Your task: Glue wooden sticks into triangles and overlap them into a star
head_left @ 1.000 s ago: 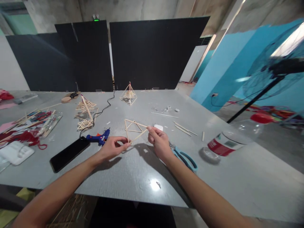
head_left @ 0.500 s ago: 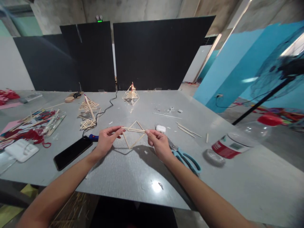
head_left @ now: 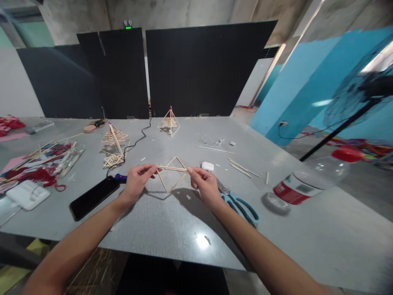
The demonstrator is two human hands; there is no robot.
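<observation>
A diamond-shaped frame of thin wooden sticks hangs just above the grey table between my hands, with sticks lying across its middle. My left hand pinches the left corner between thumb and fingers. At the opposite corner, my right hand is closed on the frame in the same way. Light-blue scissors lie partly under my right wrist. Beyond that hand is a small white case. A blue-handled tool with a black cord rests beside my left hand.
A black phone lies at left. Stick pyramids stand farther back, one of them near the black panels. Loose sticks are on the right, beside a red-capped plastic bottle. Mixed craft materials crowd the far left.
My hands and the stick frame stay nearly in place. The lights on the far pyramid glowed before and now look dark.
</observation>
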